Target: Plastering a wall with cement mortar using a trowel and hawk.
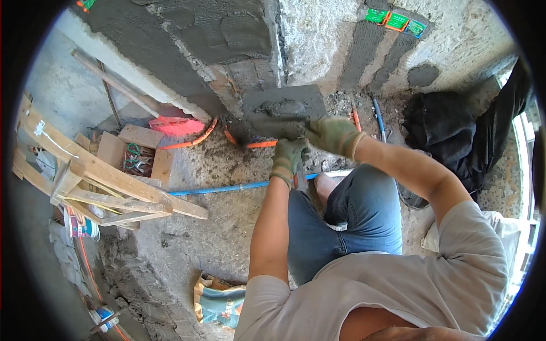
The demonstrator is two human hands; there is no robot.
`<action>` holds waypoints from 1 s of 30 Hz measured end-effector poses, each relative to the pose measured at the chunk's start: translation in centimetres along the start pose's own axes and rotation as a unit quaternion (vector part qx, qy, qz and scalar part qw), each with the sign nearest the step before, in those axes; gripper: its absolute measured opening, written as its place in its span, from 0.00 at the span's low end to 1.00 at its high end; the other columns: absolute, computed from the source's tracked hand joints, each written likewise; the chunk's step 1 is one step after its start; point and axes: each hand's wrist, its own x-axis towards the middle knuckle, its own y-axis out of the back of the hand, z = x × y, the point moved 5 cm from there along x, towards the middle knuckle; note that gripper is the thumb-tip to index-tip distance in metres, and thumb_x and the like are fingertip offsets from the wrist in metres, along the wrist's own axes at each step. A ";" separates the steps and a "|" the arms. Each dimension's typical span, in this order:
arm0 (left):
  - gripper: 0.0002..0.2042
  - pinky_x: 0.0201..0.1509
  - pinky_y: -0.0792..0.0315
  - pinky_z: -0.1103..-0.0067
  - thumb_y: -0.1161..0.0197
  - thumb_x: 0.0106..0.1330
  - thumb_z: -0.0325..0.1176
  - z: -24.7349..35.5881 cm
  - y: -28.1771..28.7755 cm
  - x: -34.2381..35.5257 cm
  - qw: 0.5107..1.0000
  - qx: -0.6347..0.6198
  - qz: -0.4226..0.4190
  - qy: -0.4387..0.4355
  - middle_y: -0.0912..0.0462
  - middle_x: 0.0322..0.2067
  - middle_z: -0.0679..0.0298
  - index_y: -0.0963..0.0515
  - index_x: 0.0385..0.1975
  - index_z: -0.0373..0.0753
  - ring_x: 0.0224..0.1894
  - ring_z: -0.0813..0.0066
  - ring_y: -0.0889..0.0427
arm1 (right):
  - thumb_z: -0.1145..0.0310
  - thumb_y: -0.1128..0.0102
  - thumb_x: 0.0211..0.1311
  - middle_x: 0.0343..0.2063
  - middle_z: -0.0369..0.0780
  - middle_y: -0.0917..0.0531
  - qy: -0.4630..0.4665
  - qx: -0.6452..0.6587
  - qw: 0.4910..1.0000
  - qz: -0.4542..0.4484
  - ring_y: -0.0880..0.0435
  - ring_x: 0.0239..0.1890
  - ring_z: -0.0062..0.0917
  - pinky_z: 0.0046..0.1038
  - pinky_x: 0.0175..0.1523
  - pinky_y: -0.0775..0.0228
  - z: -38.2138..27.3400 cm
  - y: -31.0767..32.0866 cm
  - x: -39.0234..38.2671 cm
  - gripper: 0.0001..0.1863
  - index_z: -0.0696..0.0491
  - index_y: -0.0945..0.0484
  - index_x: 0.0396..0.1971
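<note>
The flat grey board (311, 96) is at the far edge of the floor (219, 227), by the foot of the walls. A lump of wet grey mix (281, 106) sits on it. I cannot tell if the board lies on the floor or is held up. A dark flat blade (276, 127) runs along its near edge and looks blurry.

The right hand (335, 136), in a green glove, is by the board's near right corner. Its grip looks curled, but I cannot tell what it is clamped on. The left hand (289, 154), gloved too, is just below the near edge. Its fingers look bent in, and a grey bar (301, 181) shows beneath, but I cannot tell if the grip is tight on it.

An orange pipe (263, 144) is close to the left hand. A blue pipe (227, 188) crosses the floor nearer the knees. Further out are a wooden box (161, 169) on the left and black cloth (441, 128) on the right.

If the board tips, the wet mix could slide off. A foot could trip on the blue pipe. A wide swing could make the left hand bump the orange pipe.
</note>
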 end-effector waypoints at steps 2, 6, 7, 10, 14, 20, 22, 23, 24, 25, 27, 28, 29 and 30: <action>0.07 0.24 0.27 0.74 0.34 0.64 0.31 0.7 -0.4 0.9 0.988 -0.102 0.012 -0.115 0.19 0.24 0.63 0.18 0.37 0.35 0.19 0.74 0.25 | 0.53 0.48 0.67 0.33 0.53 0.13 0.020 -0.018 0.998 -0.049 0.13 0.39 0.49 0.45 0.49 0.22 -1.6 -1.5 0.4 0.20 0.55 0.15 0.35; 0.08 0.28 0.24 0.72 0.42 0.68 0.26 -0.2 1.1 0.9 0.996 0.062 0.048 -0.036 0.17 0.31 0.59 0.19 0.42 0.34 0.26 0.66 0.18 | 0.54 0.49 0.66 0.35 0.53 0.13 0.005 0.011 0.996 -0.085 0.13 0.40 0.50 0.46 0.50 0.22 -2.7 -1.9 1.4 0.21 0.55 0.14 0.35; 0.07 0.24 0.26 0.73 0.42 0.69 0.27 -0.2 1.5 0.7 0.998 0.035 0.045 -0.026 0.17 0.29 0.60 0.20 0.41 0.34 0.23 0.67 0.19 | 0.54 0.49 0.66 0.36 0.53 0.13 -0.003 0.017 0.996 -0.091 0.13 0.40 0.50 0.46 0.50 0.22 -2.7 -2.0 1.6 0.21 0.55 0.14 0.36; 0.06 0.19 0.29 0.74 0.40 0.69 0.29 0.8 2.1 0.2 0.978 -0.206 0.031 -0.013 0.17 0.26 0.60 0.20 0.40 0.34 0.18 0.69 0.21 | 0.53 0.49 0.68 0.34 0.52 0.13 0.029 -0.001 0.998 -0.061 0.13 0.39 0.48 0.46 0.48 0.21 -2.9 -2.0 1.1 0.21 0.56 0.15 0.36; 0.07 0.20 0.27 0.76 0.36 0.67 0.29 1.1 2.5 -1.5 1.000 0.028 0.001 0.004 0.17 0.28 0.61 0.20 0.40 0.33 0.20 0.71 0.20 | 0.53 0.49 0.70 0.31 0.51 0.13 0.050 -0.038 0.998 0.016 0.12 0.37 0.47 0.45 0.45 0.21 -3.2 -1.9 2.0 0.21 0.57 0.17 0.32; 0.07 0.20 0.24 0.76 0.33 0.65 0.27 0.3 1.0 -3.0 1.000 -0.014 0.011 -0.007 0.18 0.26 0.64 0.21 0.41 0.37 0.24 0.72 0.17 | 0.51 0.49 0.70 0.36 0.52 0.12 -0.074 0.112 0.991 -0.006 0.12 0.38 0.48 0.45 0.48 0.21 -0.4 0.4 5.3 0.23 0.58 0.17 0.37; 0.06 0.20 0.26 0.78 0.33 0.65 0.27 1.9 3.4 -3.5 1.000 -0.016 -0.019 -0.011 0.18 0.26 0.64 0.21 0.39 0.37 0.23 0.74 0.19 | 0.51 0.49 0.71 0.35 0.49 0.13 -0.004 0.033 0.999 0.001 0.12 0.38 0.45 0.45 0.46 0.21 1.2 1.9 2.8 0.23 0.57 0.17 0.37; 0.06 0.20 0.26 0.78 0.33 0.65 0.27 3.0 4.7 -3.9 0.999 -0.009 -0.032 -0.023 0.18 0.26 0.65 0.21 0.38 0.37 0.23 0.74 0.20 | 0.51 0.49 0.72 0.33 0.48 0.13 0.013 -0.030 0.999 -0.024 0.12 0.38 0.45 0.45 0.45 0.21 2.2 2.5 2.0 0.22 0.56 0.18 0.38; 0.06 0.20 0.27 0.78 0.32 0.65 0.28 3.7 5.8 -4.2 0.999 0.006 -0.031 -0.026 0.18 0.26 0.65 0.21 0.38 0.37 0.23 0.75 0.20 | 0.51 0.49 0.72 0.32 0.48 0.13 0.040 -0.083 0.996 -0.002 0.13 0.37 0.45 0.45 0.45 0.21 2.9 3.3 1.6 0.22 0.56 0.18 0.38; 0.05 0.21 0.27 0.77 0.32 0.65 0.29 4.3 6.4 -4.7 0.995 0.065 -0.038 -0.059 0.18 0.25 0.65 0.20 0.37 0.37 0.21 0.76 0.22 | 0.51 0.48 0.72 0.31 0.48 0.13 0.051 -0.137 0.989 0.002 0.13 0.37 0.45 0.45 0.44 0.21 3.6 3.7 1.2 0.21 0.56 0.18 0.39; 0.07 0.25 0.24 0.75 0.31 0.63 0.32 3.3 6.3 -5.8 0.991 0.118 -0.055 -0.036 0.16 0.27 0.61 0.18 0.36 0.36 0.25 0.73 0.18 | 0.51 0.48 0.72 0.30 0.48 0.14 0.100 -0.185 0.977 0.043 0.13 0.36 0.45 0.45 0.44 0.22 3.9 4.5 1.3 0.21 0.56 0.19 0.39; 0.08 0.28 0.22 0.74 0.30 0.63 0.33 2.6 5.7 -6.2 0.987 0.130 -0.075 -0.049 0.15 0.27 0.59 0.17 0.35 0.35 0.27 0.72 0.16 | 0.51 0.48 0.71 0.30 0.49 0.14 0.138 -0.180 0.970 0.081 0.13 0.36 0.46 0.45 0.44 0.22 3.5 4.7 1.5 0.21 0.56 0.19 0.40; 0.14 0.39 0.19 0.72 0.28 0.61 0.37 3.2 4.8 -6.9 0.906 0.366 -0.035 -0.211 0.13 0.32 0.53 0.16 0.35 0.30 0.31 0.68 0.14 | 0.51 0.48 0.71 0.29 0.49 0.14 0.178 -0.176 0.961 0.118 0.13 0.35 0.47 0.45 0.43 0.22 2.8 4.8 1.9 0.21 0.56 0.20 0.40; 0.16 0.41 0.19 0.72 0.28 0.61 0.39 2.6 4.2 -6.4 0.899 0.392 -0.030 -0.192 0.13 0.33 0.51 0.16 0.34 0.29 0.32 0.67 0.14 | 0.51 0.47 0.71 0.29 0.49 0.14 0.124 -0.123 0.979 0.107 0.13 0.35 0.47 0.45 0.44 0.22 3.0 4.7 2.4 0.21 0.56 0.20 0.39</action>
